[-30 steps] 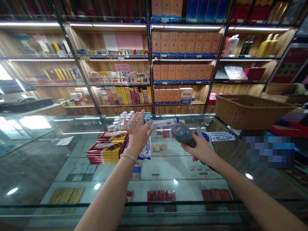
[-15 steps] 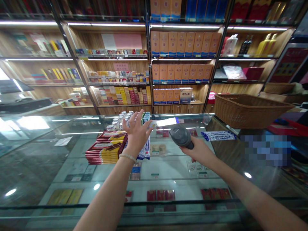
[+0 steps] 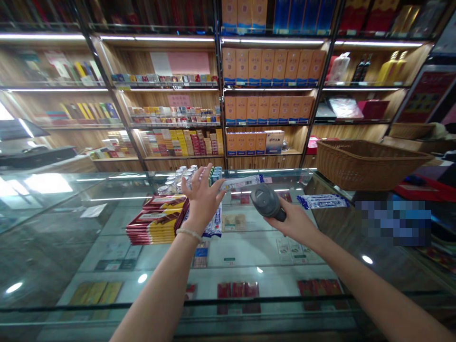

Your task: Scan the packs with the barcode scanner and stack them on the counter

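Observation:
My left hand [image 3: 204, 194] wears a pale bead bracelet and pinches one end of a long, narrow blue-and-white candy packet [image 3: 244, 182] at the thumb. The other fingers stay raised, and dark barcode-like marks show on the packet. My right hand [image 3: 297, 221] is wrapped around the handle of a dark grey barcode scanner [image 3: 265, 199], its head just below the packet's far end. Beneath my left hand lie more blue-and-white packets [image 3: 214, 221], partly hidden. To their left sits a stack of red-and-yellow chocolate wafer packs [image 3: 156, 221].
Everything stands on a glass display counter [image 3: 249, 256] with flat packs inside. Small clear-and-white jars [image 3: 174, 179] stand behind the wafer packs. Several blue-and-white packets [image 3: 324, 201] lie at right, before a wicker basket [image 3: 370, 166]. Shelves of boxes [image 3: 267, 66] line the back.
The bright white glare on the held packet is gone, and its printed surface shows now. Both hands have barely moved.

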`<state>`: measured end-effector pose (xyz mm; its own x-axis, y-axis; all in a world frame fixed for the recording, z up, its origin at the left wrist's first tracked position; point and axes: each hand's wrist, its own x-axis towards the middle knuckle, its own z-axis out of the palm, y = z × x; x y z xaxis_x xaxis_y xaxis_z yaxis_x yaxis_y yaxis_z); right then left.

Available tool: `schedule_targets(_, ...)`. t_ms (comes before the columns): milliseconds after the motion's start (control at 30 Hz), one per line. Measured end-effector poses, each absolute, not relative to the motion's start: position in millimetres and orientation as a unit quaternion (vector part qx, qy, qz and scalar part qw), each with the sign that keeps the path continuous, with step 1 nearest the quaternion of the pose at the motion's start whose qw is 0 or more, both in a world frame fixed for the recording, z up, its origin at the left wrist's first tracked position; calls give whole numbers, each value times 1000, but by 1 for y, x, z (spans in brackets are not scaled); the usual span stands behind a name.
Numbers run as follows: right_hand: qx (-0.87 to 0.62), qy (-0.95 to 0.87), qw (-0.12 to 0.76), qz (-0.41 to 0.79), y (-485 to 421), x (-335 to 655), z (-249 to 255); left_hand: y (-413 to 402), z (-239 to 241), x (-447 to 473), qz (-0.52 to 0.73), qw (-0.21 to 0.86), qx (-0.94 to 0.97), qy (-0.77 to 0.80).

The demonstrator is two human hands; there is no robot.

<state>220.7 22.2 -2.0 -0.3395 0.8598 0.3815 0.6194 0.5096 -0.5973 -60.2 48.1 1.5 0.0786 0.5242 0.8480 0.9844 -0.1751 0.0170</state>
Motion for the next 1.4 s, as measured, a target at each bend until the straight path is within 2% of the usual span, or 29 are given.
schedule_targets(67, -462, -816, 325, 122, 24, 222, -4, 48, 1, -60, -378, 303, -666, -567)
schedule_targets(233, -497, -842, 211, -11, 22, 220, -1, 47, 1, -58, -373, 308, -667, -566)
schedule_targets(433, -475, -866, 147, -57, 20, 216, 0, 46, 1, -55, -364, 306, -675, -565)
schedule_targets(767, -468, -874, 114, -66, 29, 216, -7, 47, -1, -53, -347, 313, -682, -563)
schedule_targets(1400, -444, -887, 105, -69, 33, 216, -20, 47, -3, -48, -337, 317, -690, -558)
